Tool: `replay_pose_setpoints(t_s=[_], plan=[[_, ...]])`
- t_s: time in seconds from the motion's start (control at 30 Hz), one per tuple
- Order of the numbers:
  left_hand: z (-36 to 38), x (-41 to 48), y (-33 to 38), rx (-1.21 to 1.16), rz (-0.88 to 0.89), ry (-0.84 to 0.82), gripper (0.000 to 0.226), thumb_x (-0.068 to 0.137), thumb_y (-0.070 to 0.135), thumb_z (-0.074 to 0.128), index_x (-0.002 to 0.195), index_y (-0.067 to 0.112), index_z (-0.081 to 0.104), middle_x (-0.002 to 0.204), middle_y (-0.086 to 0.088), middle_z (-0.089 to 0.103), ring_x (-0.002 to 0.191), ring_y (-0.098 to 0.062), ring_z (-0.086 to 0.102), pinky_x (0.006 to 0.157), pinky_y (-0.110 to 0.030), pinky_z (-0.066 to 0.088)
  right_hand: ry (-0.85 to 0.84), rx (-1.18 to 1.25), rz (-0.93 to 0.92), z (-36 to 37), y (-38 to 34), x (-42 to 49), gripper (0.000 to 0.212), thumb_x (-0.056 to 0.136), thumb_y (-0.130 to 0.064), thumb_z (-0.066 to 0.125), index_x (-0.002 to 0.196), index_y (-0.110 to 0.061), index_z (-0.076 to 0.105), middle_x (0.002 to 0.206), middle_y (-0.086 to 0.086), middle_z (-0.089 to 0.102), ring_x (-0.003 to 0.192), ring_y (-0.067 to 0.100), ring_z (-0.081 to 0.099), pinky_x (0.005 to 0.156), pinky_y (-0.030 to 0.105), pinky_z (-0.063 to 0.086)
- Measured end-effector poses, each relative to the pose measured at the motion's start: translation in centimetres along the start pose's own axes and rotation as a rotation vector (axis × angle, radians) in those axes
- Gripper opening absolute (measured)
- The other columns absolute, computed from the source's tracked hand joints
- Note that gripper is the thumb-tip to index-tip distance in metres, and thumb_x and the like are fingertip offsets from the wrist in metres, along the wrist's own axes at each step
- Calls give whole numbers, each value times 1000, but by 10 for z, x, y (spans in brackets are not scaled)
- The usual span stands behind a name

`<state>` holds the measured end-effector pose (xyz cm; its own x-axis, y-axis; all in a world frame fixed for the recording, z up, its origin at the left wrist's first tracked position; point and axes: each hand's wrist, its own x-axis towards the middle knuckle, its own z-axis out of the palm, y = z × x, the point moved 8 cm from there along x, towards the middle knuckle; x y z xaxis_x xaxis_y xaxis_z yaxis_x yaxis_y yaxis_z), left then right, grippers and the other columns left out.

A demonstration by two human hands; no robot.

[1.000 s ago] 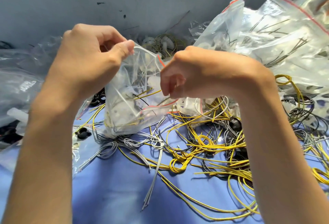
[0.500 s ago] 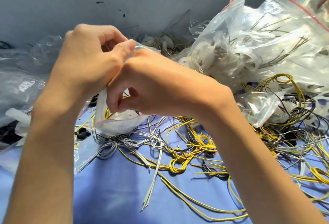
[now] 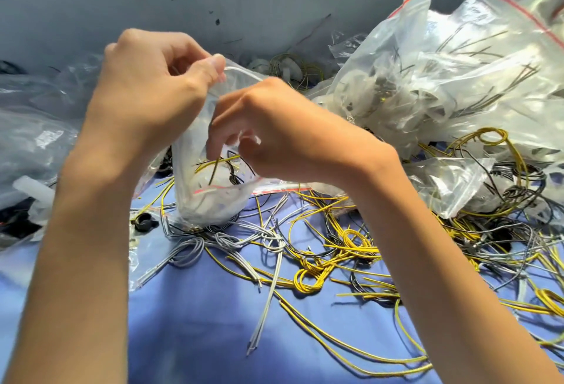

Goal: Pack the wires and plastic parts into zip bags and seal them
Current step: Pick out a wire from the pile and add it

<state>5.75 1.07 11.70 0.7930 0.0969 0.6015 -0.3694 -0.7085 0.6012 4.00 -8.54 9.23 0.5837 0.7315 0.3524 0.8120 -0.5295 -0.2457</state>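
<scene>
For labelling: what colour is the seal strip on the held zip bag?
Red seal strip on the zip bag, head view.

Your clear zip bag [image 3: 205,207] stands upright, mouth open, holding yellow and black wires [image 3: 218,161] and possibly white plastic parts [image 3: 200,180]; loose yellow wires [image 3: 314,274] sprawl beside it.

Yellow wires [image 3: 332,249], grey wires [image 3: 213,243], blue cloth [image 3: 213,322], red-striped clear bags [image 3: 457,78].

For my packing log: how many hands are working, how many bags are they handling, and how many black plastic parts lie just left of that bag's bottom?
Hands: 2, left hand and right hand
Held zip bag: 1
Black plastic part: 1
Total: 4
</scene>
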Motion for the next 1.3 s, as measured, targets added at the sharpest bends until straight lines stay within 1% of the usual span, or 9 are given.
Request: replay_pose_setpoints(t_s=[0.17, 0.33, 0.4, 0.47, 0.57, 0.73, 1.03, 1.17, 1.3], plan=[[-18, 8, -28, -78, -97, 84, 31, 68, 56, 56, 65, 27, 67, 53, 11, 57, 53, -3, 40, 56, -22, 33, 3, -28, -6, -5, 1, -4, 45, 73, 1, 44, 93, -21, 77, 86, 2, 73, 78, 20, 63, 78, 32, 48], [-25, 9, -42, -74, -157, 111, 31, 66, 59, 53, 63, 32, 67, 48, 19, 56, 49, 2, 41, 56, -22, 33, 417, 64, 149, -33, 8, -5, 22, 66, -13, 37, 61, -17, 58, 69, 1, 54, 71, 28, 55, 64, 38, 47], [-29, 9, -45, -45, -162, 128, 30, 67, 59, 52, 63, 33, 67, 48, 19, 55, 48, 0, 41, 54, -22, 32, 260, 30, 285, -23, 22, -5, 21, 62, -17, 38, 61, -8, 57, 58, 5, 51, 65, 28, 55, 57, 29, 44], [-35, 9, -49, -23, -168, 151, 31, 67, 60, 51, 63, 34, 67, 48, 18, 55, 48, -3, 41, 54, -23, 32, -202, 22, 326, 13, 28, -11, 24, 67, -10, 45, 61, -10, 68, 44, -1, 55, 53, 9, 60, 45, 16, 42], [-38, 9, -52, -23, -171, 151, 31, 68, 61, 50, 64, 34, 66, 48, 17, 55, 44, -5, 41, 52, -24, 32, -674, -19, 279, 62, 24, -29, 31, 87, -7, 46, 98, -14, 74, 80, -6, 74, 82, 9, 70, 59, 14, 50], [-16, 7, -35, -4, -125, 77, 26, 76, 49, 57, 63, 28, 65, 44, 21, 52, 41, 1, 42, 41, -8, 27, -716, -225, 7, 108, 6, -16, 34, 96, -24, 48, 129, -25, 58, 126, -2, 60, 112, 17, 56, 70, 17, 39], [2, 3, -21, -6, -87, -1, 22, 81, 42, 61, 67, 24, 66, 59, 4, 57, 49, -5, 40, 54, -23, 34, -769, -231, -43, 139, 2, -15, 29, 94, -21, 53, 122, -17, 61, 113, 0, 61, 102, 18, 56, 49, 15, 37], [-1, 4, -24, -24, -105, 0, 24, 75, 46, 57, 67, 25, 66, 61, 3, 60, 54, -6, 43, 58, -26, 35, -693, -42, 86, 115, 13, -13, 20, 86, -13, 64, 104, -20, 60, 80, -5, 49, 86, 20, 55, 66, 26, 45], [-1, 4, -28, -35, -110, 8, 23, 76, 46, 59, 67, 27, 67, 59, 6, 59, 55, -7, 42, 59, -26, 35, -541, 47, 99, 84, 13, -10, 23, 85, -10, 62, 106, -18, 59, 80, -1, 54, 78, 21, 55, 67, 31, 46]])
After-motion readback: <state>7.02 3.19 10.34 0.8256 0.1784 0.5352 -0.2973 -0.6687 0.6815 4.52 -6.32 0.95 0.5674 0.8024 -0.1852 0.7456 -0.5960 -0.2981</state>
